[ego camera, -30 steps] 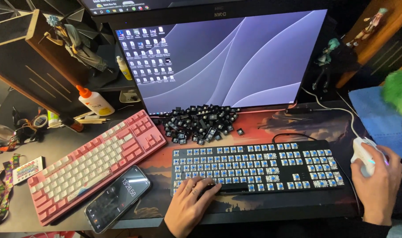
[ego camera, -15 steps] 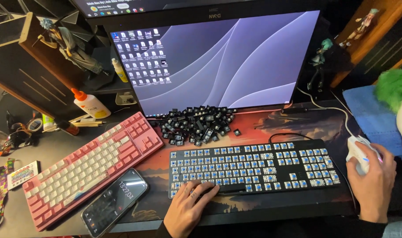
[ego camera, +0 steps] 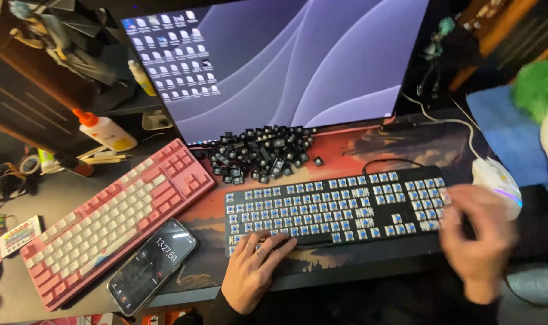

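A black keyboard (ego camera: 340, 207) with its keycaps off and blue switches showing lies on the desk mat in front of me. My left hand (ego camera: 253, 269) rests on its lower left edge, fingers spread on the bottom row. My right hand (ego camera: 478, 241) is blurred in motion at the keyboard's right end, just left of the white mouse (ego camera: 496, 179), holding nothing. A heap of black keycaps (ego camera: 262, 153) lies behind the keyboard under the monitor (ego camera: 280, 60).
A pink and white keyboard (ego camera: 114, 219) lies angled at the left, with a phone (ego camera: 152, 265) showing a timer beside it. A glue bottle (ego camera: 105, 131) and small clutter sit at the far left. A blue cloth (ego camera: 508, 132) and a green fuzzy thing (ego camera: 538, 84) are at the right.
My right hand has come off the white mouse and moved left to the keyboard's right end. My left hand has stayed on the keyboard's lower left.
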